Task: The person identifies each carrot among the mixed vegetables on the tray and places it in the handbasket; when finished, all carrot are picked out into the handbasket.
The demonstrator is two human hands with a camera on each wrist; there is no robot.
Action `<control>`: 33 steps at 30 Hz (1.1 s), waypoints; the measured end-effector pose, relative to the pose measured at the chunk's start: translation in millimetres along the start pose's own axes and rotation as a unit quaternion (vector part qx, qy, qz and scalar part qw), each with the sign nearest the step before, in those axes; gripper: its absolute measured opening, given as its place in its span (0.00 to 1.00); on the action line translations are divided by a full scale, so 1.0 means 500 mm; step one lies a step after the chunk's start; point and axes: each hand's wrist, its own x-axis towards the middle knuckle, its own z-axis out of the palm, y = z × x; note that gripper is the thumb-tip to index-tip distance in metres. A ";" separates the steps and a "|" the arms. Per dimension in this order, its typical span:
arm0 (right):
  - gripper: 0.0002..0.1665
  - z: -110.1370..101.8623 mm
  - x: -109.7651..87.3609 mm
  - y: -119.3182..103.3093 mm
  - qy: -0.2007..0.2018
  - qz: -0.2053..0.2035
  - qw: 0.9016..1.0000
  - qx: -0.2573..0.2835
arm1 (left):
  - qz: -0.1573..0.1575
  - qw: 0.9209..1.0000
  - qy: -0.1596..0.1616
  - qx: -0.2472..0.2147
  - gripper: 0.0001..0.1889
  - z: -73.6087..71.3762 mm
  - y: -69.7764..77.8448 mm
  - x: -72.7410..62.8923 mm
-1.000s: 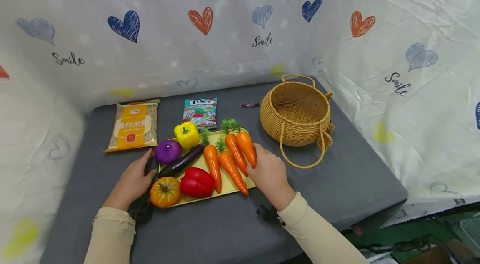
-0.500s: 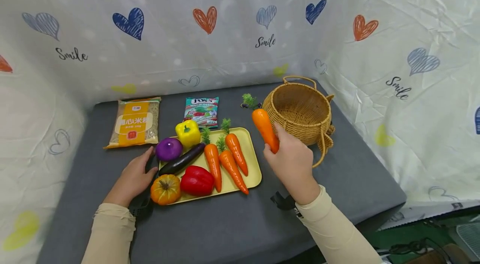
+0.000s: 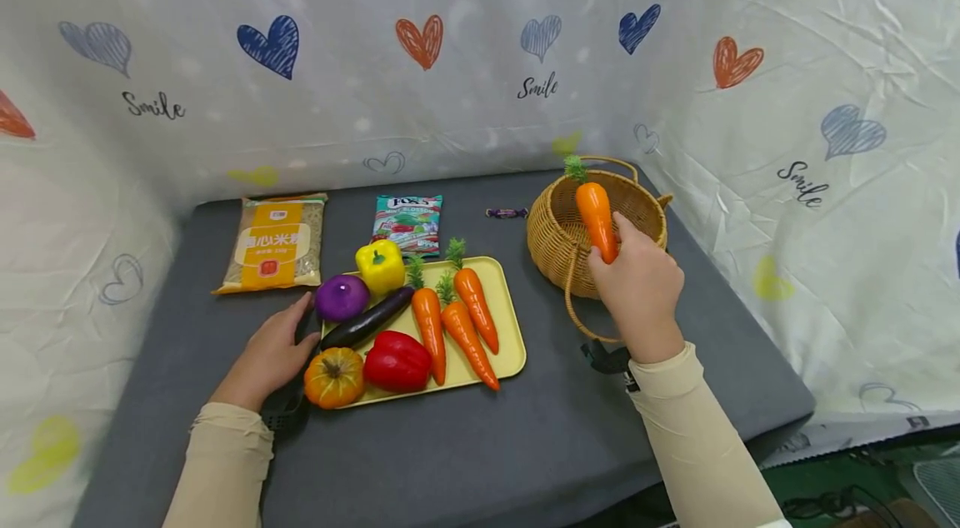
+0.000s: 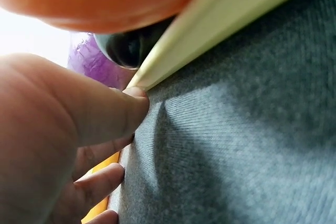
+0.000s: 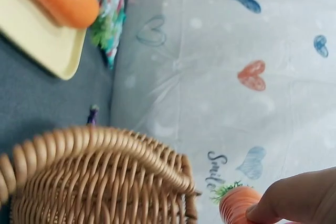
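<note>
My right hand (image 3: 639, 286) grips a carrot (image 3: 596, 220) with a green leafy top, holding it over the mouth of the wicker basket (image 3: 551, 249). Orange skin of that carrot (image 5: 236, 203) shows beside my thumb in the right wrist view. At the left end of the yellow tray (image 3: 512, 341), my left hand (image 3: 272, 353) lies with its fingers extended, and the thumb tip (image 4: 137, 94) touches the tray's edge. Three carrots (image 3: 427, 328), a red bell pepper (image 3: 397, 361), a small pumpkin (image 3: 334, 378), an eggplant (image 3: 367, 320), a purple onion (image 3: 342, 298) and a yellow bell pepper (image 3: 380, 266) rest on the tray.
Behind the tray lie a bag of grain (image 3: 276, 245) and a FOX'S candy bag (image 3: 408, 224). One small wrapped candy (image 3: 507, 213) sits left of the basket. A printed curtain (image 3: 480, 120) borders the grey table (image 3: 450, 453) at the back and sides.
My right hand has lifted one carrot off the tray's right side and carried it right, up over the basket. The left hand stays at the tray's left end.
</note>
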 end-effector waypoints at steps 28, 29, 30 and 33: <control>0.20 0.046 0.049 0.049 -0.058 0.035 0.998 -0.001 | -0.009 1.000 -0.003 -0.003 0.43 -0.002 0.006 0.001; 0.20 0.048 0.050 0.049 -0.059 0.035 0.998 -0.002 | -0.010 1.000 -0.002 -0.002 0.43 -0.003 0.007 0.002; 0.20 0.049 0.050 0.049 -0.059 0.035 0.998 -0.002 | -0.010 1.000 -0.002 -0.002 0.43 -0.003 0.006 0.002; 0.19 0.054 0.053 0.049 -0.055 0.033 0.998 -0.001 | -0.010 1.000 -0.002 -0.002 0.43 -0.005 0.006 0.003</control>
